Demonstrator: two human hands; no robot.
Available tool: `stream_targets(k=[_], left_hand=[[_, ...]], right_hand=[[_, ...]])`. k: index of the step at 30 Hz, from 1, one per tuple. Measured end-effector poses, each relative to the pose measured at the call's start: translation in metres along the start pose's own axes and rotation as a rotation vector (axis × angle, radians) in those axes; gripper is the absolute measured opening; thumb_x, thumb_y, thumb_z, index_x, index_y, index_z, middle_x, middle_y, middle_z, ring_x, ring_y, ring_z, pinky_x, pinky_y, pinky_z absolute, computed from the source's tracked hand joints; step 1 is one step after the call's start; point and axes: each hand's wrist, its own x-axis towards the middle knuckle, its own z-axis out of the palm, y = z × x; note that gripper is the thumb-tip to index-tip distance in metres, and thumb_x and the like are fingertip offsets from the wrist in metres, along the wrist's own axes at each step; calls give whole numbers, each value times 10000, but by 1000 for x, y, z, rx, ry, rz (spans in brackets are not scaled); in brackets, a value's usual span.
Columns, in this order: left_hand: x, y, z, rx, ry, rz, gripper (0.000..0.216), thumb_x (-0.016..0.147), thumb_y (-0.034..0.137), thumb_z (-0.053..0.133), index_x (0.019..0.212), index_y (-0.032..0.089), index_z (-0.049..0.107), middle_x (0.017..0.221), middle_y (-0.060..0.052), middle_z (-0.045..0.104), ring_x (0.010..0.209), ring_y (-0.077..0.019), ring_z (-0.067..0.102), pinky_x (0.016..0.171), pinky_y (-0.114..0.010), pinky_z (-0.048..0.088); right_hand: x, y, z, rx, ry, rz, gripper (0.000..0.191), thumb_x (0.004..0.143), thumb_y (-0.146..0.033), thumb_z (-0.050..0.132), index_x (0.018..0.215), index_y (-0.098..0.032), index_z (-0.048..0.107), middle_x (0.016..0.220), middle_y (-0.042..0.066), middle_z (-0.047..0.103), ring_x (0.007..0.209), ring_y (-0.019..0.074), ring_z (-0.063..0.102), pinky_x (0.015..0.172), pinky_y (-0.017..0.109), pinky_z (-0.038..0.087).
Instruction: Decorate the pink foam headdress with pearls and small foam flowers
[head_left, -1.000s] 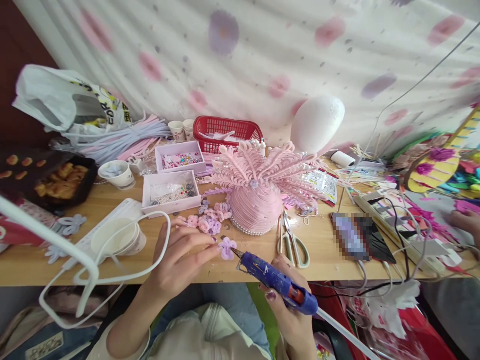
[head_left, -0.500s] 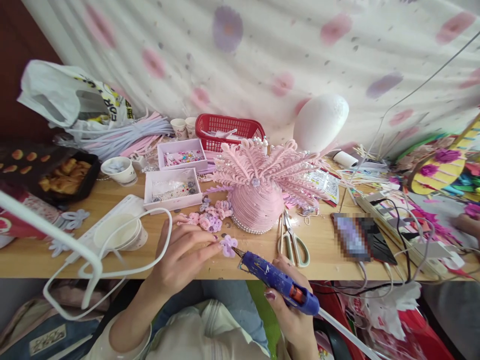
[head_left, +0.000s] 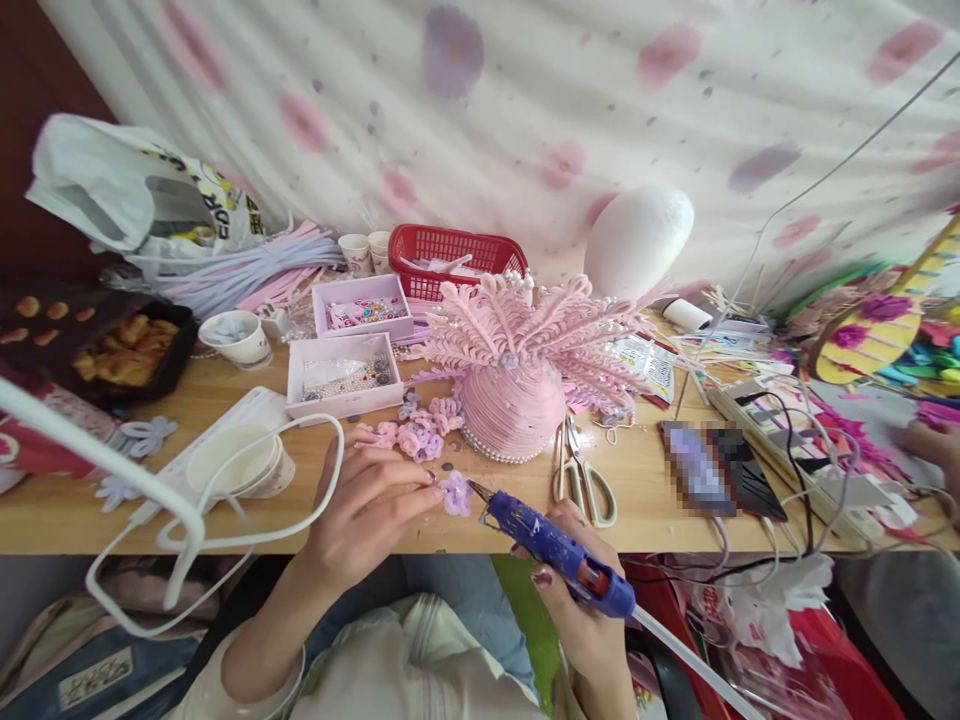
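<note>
In my right hand (head_left: pixel 581 600) is a blue glue gun (head_left: pixel 559 550), with a white glue stick trailing from its rear. Its metal nozzle points left, right beside a small lilac chenille flower (head_left: pixel 456 493). My left hand (head_left: pixel 364 515) pinches that flower at its left edge with the fingertips, just above the table's front edge. Behind it lies a cluster of pink and purple chenille flowers (head_left: pixel 421 430). A pink dome-shaped headpiece (head_left: pixel 514 405) stands beyond, with feathery plumes and a pearl trim along its base. Scissors (head_left: pixel 585 480) rest to its right.
White boxes of beads (head_left: pixel 345 400), a red basket (head_left: pixel 401 262) and paper cups (head_left: pixel 236 340) stand at the back left. A white lamp arm (head_left: pixel 112 465) crosses the left side. A phone (head_left: pixel 701 470), cables and a power strip (head_left: pixel 817 490) lie right. Another person's hand (head_left: pixel 934 450) is at far right.
The glue gun's nozzle has shifted up slightly at the flower's right edge. The view has moved a little; my left hand keeps its place at the flower.
</note>
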Motion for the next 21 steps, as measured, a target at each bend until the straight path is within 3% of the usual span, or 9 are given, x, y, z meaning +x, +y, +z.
stream_targets(k=[5,11,21], left_hand=[[-1,1,2,-13,27,-4,161,924,90,605,954,220,694,875,-15,728,820,-158,636,878,-423,454],[-2,1,5,14,48,-5,142,894,83,642,937,209,690,859,-21,725,811,-163,639,860,-419,474],[-2,4,9,18,48,-16,145,891,83,638,927,216,683,850,-17,733,790,-166,636,875,-424,471]], right_hand=[[-3,5,-2,72,31,8,390,920,-585,577,864,-214,686,776,28,621,694,208,604,638,346,418],[-1,-2,-6,34,-37,23,501,879,-665,577,706,-196,610,699,13,543,638,176,526,579,317,360],[-1,-4,-6,62,-70,10,486,875,-652,583,735,-193,662,678,16,552,643,180,522,596,311,377]])
